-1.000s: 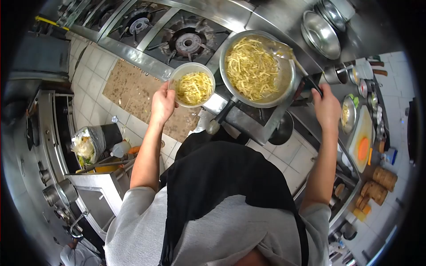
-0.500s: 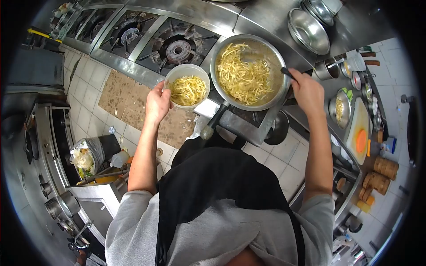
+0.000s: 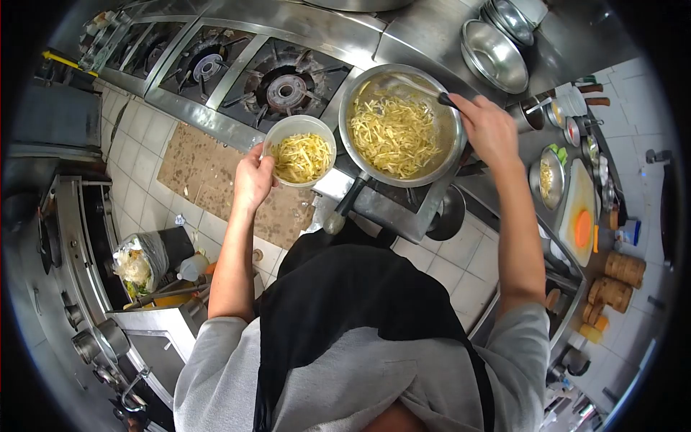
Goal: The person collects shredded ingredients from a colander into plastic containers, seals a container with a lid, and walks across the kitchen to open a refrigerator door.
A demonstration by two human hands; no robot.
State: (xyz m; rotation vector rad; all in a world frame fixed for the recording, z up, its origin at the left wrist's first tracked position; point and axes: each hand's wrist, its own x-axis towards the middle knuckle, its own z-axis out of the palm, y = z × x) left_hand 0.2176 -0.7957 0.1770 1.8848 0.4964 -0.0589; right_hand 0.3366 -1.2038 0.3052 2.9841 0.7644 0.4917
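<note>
My left hand (image 3: 255, 177) grips the rim of a round plastic container (image 3: 329, 134), which holds pale yellow shredded food (image 3: 301, 157). The container is just left of a large metal pan (image 3: 345, 119) on the stove. More of the same shreds (image 3: 394, 137) lie in the pan, heaped toward its lower left side. My right hand (image 3: 491, 129) is closed on the black handle of a metal utensil (image 3: 414, 85), whose head is hidden among the shreds at the pan's upper part. The pan's black handle (image 3: 350, 196) points toward my apron, with neither hand on it.
Gas burners (image 3: 286, 91) line the stove to the left. Metal bowls (image 3: 494, 56) stand at the upper right. On the right counter are a small bowl (image 3: 548, 180) and a cutting board (image 3: 576, 205) with something orange. A bagged bin (image 3: 162, 255) stands at the lower left.
The utensil in my right hand has swung from the pan's right side to its upper part, and my right hand has moved left. The shreds in the pan have shifted.
</note>
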